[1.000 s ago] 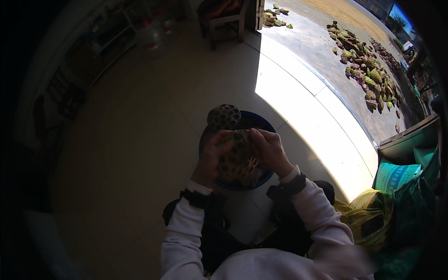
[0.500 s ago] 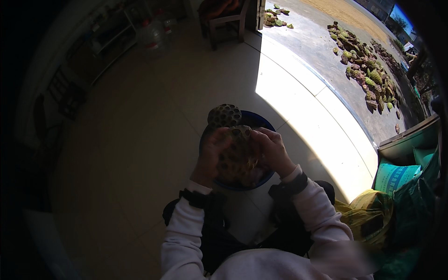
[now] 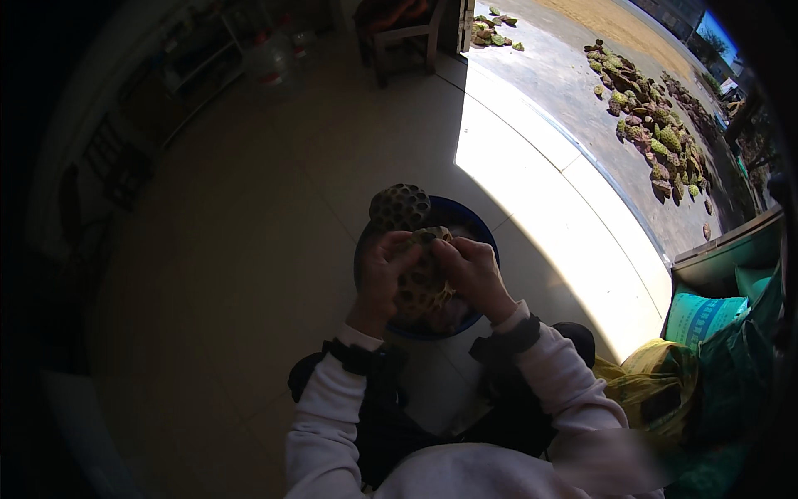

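Note:
Between my two hands is a lotus seed pod point(image 3: 430, 234), its holed top partly covered by my fingers. My left hand point(image 3: 384, 270) grips it from the left, fingers curled over its edge. From the right, my right hand point(image 3: 475, 270) pinches the same pod with thumb and fingers. Below them is a round blue basin point(image 3: 490, 239) holding more lotus pods point(image 3: 416, 295), dim in the shadow. At the basin's far left rim rests a larger dry lotus pod point(image 3: 400, 205), its many holes facing up.
Sunlit ground beyond the doorway carries a long heap of green and brown lotus pods point(image 3: 657, 125). At right sit a yellow sack point(image 3: 665, 370) and a teal bag point(image 3: 706, 316). A wooden chair point(image 3: 405, 41) stands at the far side, with clear plastic jugs point(image 3: 270, 71) left of it.
Both hands have drawn closer together on the pod, and it has tilted so less of its top shows. The right hand has shifted slightly left.

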Available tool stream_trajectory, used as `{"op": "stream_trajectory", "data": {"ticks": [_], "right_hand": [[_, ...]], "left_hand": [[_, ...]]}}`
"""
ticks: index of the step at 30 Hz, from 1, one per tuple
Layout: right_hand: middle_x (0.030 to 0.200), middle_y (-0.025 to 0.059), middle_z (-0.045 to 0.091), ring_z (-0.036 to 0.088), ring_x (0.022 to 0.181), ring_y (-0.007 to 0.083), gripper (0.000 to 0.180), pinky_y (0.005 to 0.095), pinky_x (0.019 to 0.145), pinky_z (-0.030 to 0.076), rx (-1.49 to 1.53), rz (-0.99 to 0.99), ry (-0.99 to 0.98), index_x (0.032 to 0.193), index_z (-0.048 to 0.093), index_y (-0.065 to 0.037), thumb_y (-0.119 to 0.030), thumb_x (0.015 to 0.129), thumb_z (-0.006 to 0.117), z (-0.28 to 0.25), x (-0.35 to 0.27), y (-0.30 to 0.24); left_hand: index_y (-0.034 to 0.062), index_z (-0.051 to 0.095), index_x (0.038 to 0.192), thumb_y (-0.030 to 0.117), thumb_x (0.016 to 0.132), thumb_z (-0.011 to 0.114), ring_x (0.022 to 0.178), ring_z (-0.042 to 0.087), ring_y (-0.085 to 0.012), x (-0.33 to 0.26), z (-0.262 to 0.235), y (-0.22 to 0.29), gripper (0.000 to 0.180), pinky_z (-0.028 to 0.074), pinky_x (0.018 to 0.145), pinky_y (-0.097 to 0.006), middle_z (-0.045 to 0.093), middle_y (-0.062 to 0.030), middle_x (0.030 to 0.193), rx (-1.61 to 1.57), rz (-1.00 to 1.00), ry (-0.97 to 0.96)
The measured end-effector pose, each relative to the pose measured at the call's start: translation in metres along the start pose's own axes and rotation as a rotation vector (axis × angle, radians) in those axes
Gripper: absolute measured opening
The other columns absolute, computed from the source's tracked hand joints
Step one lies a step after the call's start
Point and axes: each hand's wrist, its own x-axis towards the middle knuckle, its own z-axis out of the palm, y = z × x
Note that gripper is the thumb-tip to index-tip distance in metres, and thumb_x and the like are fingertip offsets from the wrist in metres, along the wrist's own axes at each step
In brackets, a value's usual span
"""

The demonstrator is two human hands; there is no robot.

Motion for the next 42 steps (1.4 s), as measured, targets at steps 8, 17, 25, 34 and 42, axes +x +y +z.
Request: {"op": "stream_trajectory", "data": {"ticks": [8, 17, 25, 34, 42], "right_hand": [[0.075, -0.0035, 0.057, 0.05, 0.063, 0.002, 0.022, 0.0175, 0.049, 0.035, 0.77, 0.253, -0.233, 0.09, 0.064, -0.004, -0.024, 0.097, 0.059, -0.014, 0.004, -0.003], [0.066, -0.0048, 0.053, 0.045, 0.054, 0.0022, 0.034, 0.0174, 0.047, 0.034, 0.249, 0.152, -0.029, 0.091, 0.064, -0.003, -0.035, 0.097, 0.059, -0.004, 0.001, 0.001], [0.088, 0.0099, 0.062, 0.061, 0.08, 0.0205, 0.017, 0.0295, 0.07, 0.051, -0.405, -0.646, 0.09, 0.102, 0.061, 0.0, -0.006, 0.086, 0.061, -0.035, 0.024, 0.037], [0.107, 0.0078, 0.066, 0.062, 0.101, 0.0148, 0.033, 0.0278, 0.09, 0.049, 0.256, -0.074, 0.029, 0.122, 0.06, 0.002, -0.021, 0.1, 0.052, -0.026, 0.025, 0.035], [0.102, 0.0094, 0.068, 0.063, 0.097, 0.0125, 0.041, 0.0278, 0.084, 0.051, -0.012, 0.161, -0.132, 0.113, 0.065, 0.003, -0.034, 0.097, 0.059, -0.058, 0.019, -0.005]], "left_hand": [[0.0047, 0.06, 0.114, 0.006, 0.086, 0.07, 0.099, 0.062, -0.0146, 0.002, 0.001, 0.004, 0.029, 0.051, 0.087, -0.029, 0.065, -0.0051, 0.108, 0.147, 0.174, 0.074], [0.0054, 0.06, 0.115, -0.001, 0.084, 0.07, 0.101, 0.061, -0.0141, -0.007, 0.014, 0.007, 0.033, 0.051, 0.089, -0.029, 0.064, -0.0046, 0.107, 0.448, 0.284, -0.094], [0.0044, 0.059, 0.112, 0.001, 0.086, 0.069, 0.099, 0.061, -0.0152, 0.004, -0.005, 0.024, 0.028, 0.05, 0.088, -0.028, 0.063, -0.0049, 0.108, 0.14, 0.333, 0.267], [0.0021, 0.059, 0.114, 0.008, 0.09, 0.067, 0.098, 0.065, -0.0204, 0.01, -0.027, 0.024, 0.026, 0.055, 0.087, -0.034, 0.065, -0.0094, 0.11, -0.184, 0.127, 0.149], [0.0048, 0.061, 0.112, 0.023, 0.094, 0.065, 0.084, 0.063, -0.0135, 0.006, -0.021, 0.018, 0.026, 0.053, 0.077, -0.03, 0.067, -0.0055, 0.1, 0.363, 0.094, 0.238]]}}
